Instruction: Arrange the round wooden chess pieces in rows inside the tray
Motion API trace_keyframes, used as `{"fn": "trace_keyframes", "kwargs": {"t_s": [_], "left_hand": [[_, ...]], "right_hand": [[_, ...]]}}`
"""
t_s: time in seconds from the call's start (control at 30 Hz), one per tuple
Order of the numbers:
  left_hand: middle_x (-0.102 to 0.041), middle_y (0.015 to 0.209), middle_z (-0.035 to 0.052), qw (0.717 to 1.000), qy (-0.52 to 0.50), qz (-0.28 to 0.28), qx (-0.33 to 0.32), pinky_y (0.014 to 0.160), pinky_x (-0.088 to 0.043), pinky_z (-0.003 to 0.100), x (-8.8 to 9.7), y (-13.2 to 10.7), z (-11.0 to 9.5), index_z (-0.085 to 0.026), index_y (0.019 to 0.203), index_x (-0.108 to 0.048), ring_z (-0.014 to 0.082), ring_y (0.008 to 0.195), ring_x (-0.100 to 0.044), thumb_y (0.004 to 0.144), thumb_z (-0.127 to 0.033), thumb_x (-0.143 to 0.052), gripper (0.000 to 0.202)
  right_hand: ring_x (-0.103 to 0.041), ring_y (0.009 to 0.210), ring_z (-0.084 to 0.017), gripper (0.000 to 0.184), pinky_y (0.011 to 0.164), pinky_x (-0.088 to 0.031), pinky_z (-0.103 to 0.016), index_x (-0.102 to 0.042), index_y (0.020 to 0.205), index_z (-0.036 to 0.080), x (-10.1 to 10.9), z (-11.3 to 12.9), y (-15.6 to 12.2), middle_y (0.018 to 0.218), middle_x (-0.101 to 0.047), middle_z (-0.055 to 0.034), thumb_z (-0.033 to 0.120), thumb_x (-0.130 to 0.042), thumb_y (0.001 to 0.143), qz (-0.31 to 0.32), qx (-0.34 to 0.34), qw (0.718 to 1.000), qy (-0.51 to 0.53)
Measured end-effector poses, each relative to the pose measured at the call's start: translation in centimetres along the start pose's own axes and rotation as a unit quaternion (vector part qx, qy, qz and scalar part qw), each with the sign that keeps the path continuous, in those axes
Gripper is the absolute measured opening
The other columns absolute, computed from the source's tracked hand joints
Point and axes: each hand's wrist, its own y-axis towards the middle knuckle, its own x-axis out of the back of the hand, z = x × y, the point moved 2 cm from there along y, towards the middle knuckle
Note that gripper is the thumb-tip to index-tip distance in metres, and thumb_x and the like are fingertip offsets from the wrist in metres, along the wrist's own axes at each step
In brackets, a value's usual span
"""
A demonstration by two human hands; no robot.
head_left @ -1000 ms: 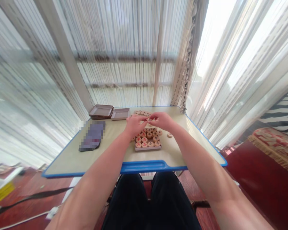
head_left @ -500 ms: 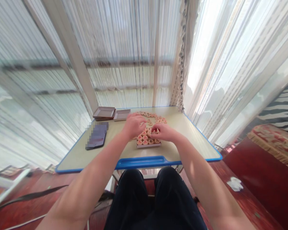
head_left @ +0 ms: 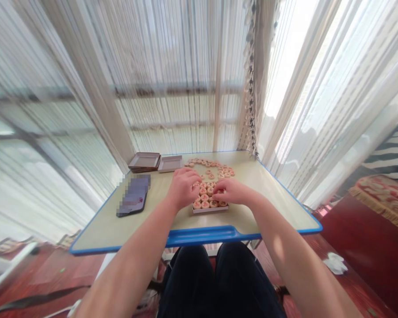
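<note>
Round wooden Chinese chess pieces with red and dark characters (head_left: 204, 197) lie in rows in a shallow box (head_left: 210, 211) near the table's front edge. My left hand (head_left: 185, 187) is at the box's left side, its fingers curled and thumb bent in around a piece at the upper left. Over the right-hand columns, my right hand (head_left: 235, 191) has its fingers bent down and closed on a piece, which they mostly cover. Beyond the box, loose Chinese chess pieces (head_left: 226, 170) are scattered in a curve.
A pale open box lid or tray (head_left: 170, 163) lies at the back left beside a stack of brown trays (head_left: 144, 161). A dark phone (head_left: 134, 194) rests on the left of the blue-edged table (head_left: 272, 207). Sheer curtains hang behind; a red seat (head_left: 368, 229) stands at right.
My view has shifted slightly, so the table sits lower. Both hands have come down closer onto the pieces in the box, the left one moving nearer to its left side.
</note>
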Motion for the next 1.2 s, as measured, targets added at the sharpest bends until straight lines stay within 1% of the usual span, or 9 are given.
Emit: {"fn": "trace_keyframes", "kwargs": {"t_s": [0.13, 0.33, 0.5, 0.6, 0.77, 0.87, 1.03, 1.2], "left_hand": [[-0.067, 0.085, 0.0022, 1.000, -0.010, -0.002, -0.005, 0.090, -0.035, 0.039, -0.1, 0.0, -0.3, -0.021, 0.076, -0.066, 0.0216, 0.095, -0.052, 0.067, -0.011, -0.050, 0.021], [-0.067, 0.084, 0.0021, 1.000, -0.016, -0.003, 0.002, 0.089, -0.035, 0.039, 0.0, 0.0, -0.4, -0.020, 0.075, -0.067, 0.0218, 0.094, -0.052, 0.069, -0.013, -0.051, 0.019], [-0.068, 0.082, 0.0001, 0.999, -0.038, 0.008, -0.034, 0.090, -0.034, 0.040, 0.2, 0.0, -0.7, -0.023, 0.066, -0.068, 0.0210, 0.093, -0.052, 0.072, -0.012, -0.048, 0.024], [-0.069, 0.084, -0.0009, 0.997, -0.054, 0.015, -0.046, 0.090, -0.034, 0.040, 0.3, 0.0, -0.8, -0.024, 0.066, -0.069, 0.0204, 0.094, -0.051, 0.070, -0.008, -0.046, 0.029], [-0.068, 0.088, -0.0001, 0.996, -0.052, 0.053, -0.053, 0.091, -0.033, 0.042, 0.1, -0.1, -1.2, -0.025, 0.067, -0.070, 0.0217, 0.097, -0.049, 0.067, -0.006, -0.047, 0.030], [-0.068, 0.088, -0.0002, 0.996, -0.050, 0.056, -0.053, 0.091, -0.033, 0.042, 0.0, -0.1, -1.2, -0.025, 0.067, -0.070, 0.0219, 0.098, -0.049, 0.067, -0.006, -0.047, 0.030], [-0.068, 0.085, -0.0009, 0.995, -0.050, 0.067, -0.050, 0.092, -0.034, 0.041, -0.3, -0.1, -1.2, -0.025, 0.067, -0.071, 0.0208, 0.094, -0.049, 0.069, -0.009, -0.048, 0.028], [-0.064, 0.091, 0.0011, 0.991, -0.041, 0.121, -0.044, 0.095, -0.033, 0.041, -0.6, -0.1, -1.6, -0.027, 0.072, -0.072, 0.0221, 0.097, -0.047, 0.071, -0.013, -0.050, 0.026]], "right_hand": [[-0.054, 0.070, -0.014, 0.018, 0.066, -0.040, -0.025, -0.071, 0.079, 0.020, 0.0, 0.4, 0.0, 0.075, -0.063, -0.0021, 0.028, -0.056, 0.074, 0.010, 0.024, 1.000, 0.015], [-0.055, 0.070, -0.013, 0.017, 0.067, -0.040, -0.024, -0.072, 0.080, 0.021, 0.1, 0.6, -0.1, 0.075, -0.063, -0.0015, 0.024, -0.058, 0.072, 0.009, 0.017, 0.999, 0.032], [-0.056, 0.071, -0.014, 0.016, 0.068, -0.041, -0.024, -0.072, 0.081, 0.022, 0.2, 0.5, -0.1, 0.077, -0.064, -0.0009, 0.025, -0.059, 0.073, 0.014, 0.003, 0.999, 0.053], [-0.056, 0.072, -0.014, 0.015, 0.069, -0.041, -0.024, -0.073, 0.080, 0.023, 0.1, 0.3, -0.1, 0.077, -0.064, -0.0008, 0.024, -0.060, 0.072, 0.003, 0.002, 0.999, 0.038], [-0.056, 0.068, -0.013, 0.017, 0.066, -0.041, -0.024, -0.074, 0.081, 0.023, -0.1, 0.2, 0.1, 0.075, -0.065, -0.0010, 0.019, -0.061, 0.071, 0.024, -0.004, 1.000, 0.003], [-0.056, 0.069, -0.014, 0.019, 0.066, -0.041, -0.024, -0.073, 0.083, 0.024, -0.1, 0.2, 0.0, 0.077, -0.066, -0.0006, 0.019, -0.060, 0.071, 0.034, -0.010, 0.999, -0.004], [-0.057, 0.073, -0.015, 0.024, 0.070, -0.041, -0.025, -0.073, 0.086, 0.023, 0.3, 0.4, -0.2, 0.080, -0.067, -0.0011, 0.018, -0.053, 0.073, -0.004, -0.010, 1.000, -0.002], [-0.055, 0.069, -0.014, 0.026, 0.068, -0.040, -0.025, -0.074, 0.081, 0.023, 0.1, 0.6, -0.4, 0.076, -0.064, -0.0016, 0.017, -0.050, 0.071, 0.021, 0.016, 1.000, -0.015]]}}
